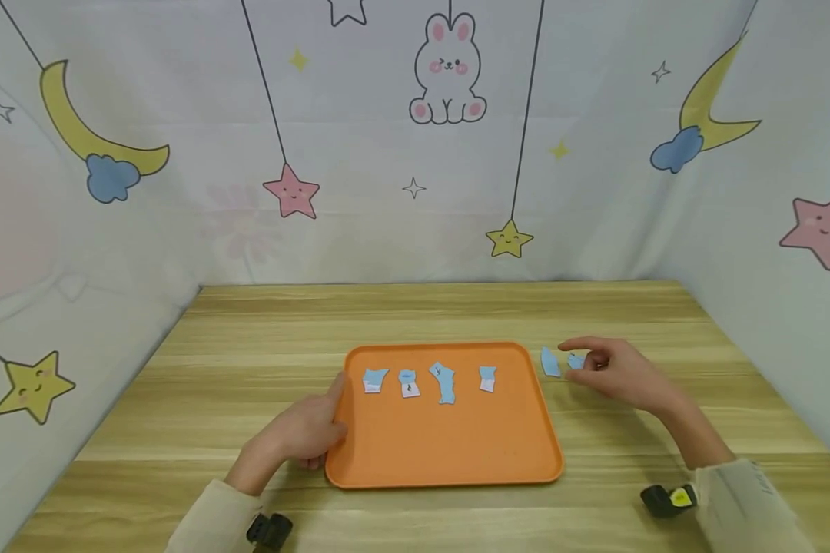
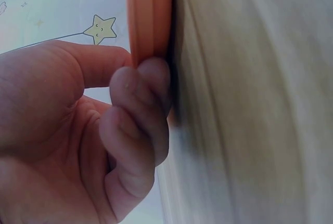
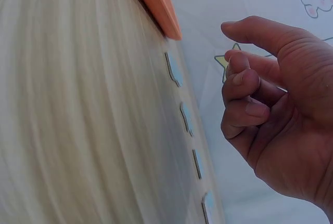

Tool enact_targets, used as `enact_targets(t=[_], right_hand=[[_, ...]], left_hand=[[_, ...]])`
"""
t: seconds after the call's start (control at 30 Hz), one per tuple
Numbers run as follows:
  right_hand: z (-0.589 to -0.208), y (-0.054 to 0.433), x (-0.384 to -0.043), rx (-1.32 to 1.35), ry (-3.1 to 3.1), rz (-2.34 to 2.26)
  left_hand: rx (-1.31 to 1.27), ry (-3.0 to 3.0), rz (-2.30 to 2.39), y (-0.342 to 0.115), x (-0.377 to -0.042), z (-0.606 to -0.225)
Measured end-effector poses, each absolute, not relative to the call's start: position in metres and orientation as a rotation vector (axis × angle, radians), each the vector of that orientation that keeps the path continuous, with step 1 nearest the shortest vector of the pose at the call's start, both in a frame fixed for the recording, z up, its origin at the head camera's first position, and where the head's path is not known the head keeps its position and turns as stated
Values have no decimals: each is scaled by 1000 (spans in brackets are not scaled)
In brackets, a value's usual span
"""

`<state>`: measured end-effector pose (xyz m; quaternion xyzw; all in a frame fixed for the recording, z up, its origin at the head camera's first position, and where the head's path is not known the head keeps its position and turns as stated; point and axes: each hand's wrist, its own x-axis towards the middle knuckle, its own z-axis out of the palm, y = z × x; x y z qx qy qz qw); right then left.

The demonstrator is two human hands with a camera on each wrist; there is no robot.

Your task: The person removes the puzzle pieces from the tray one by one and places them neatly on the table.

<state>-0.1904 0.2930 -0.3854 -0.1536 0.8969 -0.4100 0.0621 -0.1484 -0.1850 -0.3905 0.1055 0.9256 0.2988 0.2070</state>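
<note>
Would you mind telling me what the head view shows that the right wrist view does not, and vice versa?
Only the head view shows the left hand gripping the side of the orange tray, the row of four tray pieces, and the yellow moons on the backdrop.

Only the right wrist view shows a line of four table pieces beyond the tray's corner; just two are visible there from the head.

Both show the right hand, part of the orange tray, the wooden table and the printed rabbit.

Room above tray (image 1: pixel 443 442), raised rim (image 1: pixel 445 485)
</note>
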Motion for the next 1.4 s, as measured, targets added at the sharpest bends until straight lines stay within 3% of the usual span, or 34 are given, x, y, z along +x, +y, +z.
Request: enact_targets(t=[1.0,1.4], right_hand=[[-398,223,-200,-413,2653,-1261],[-395,196,-201,-370,2777,-1027]], left_hand=[[294,2584,813,-185,-149,-390],[292,2585,815,-186,-149,-391]])
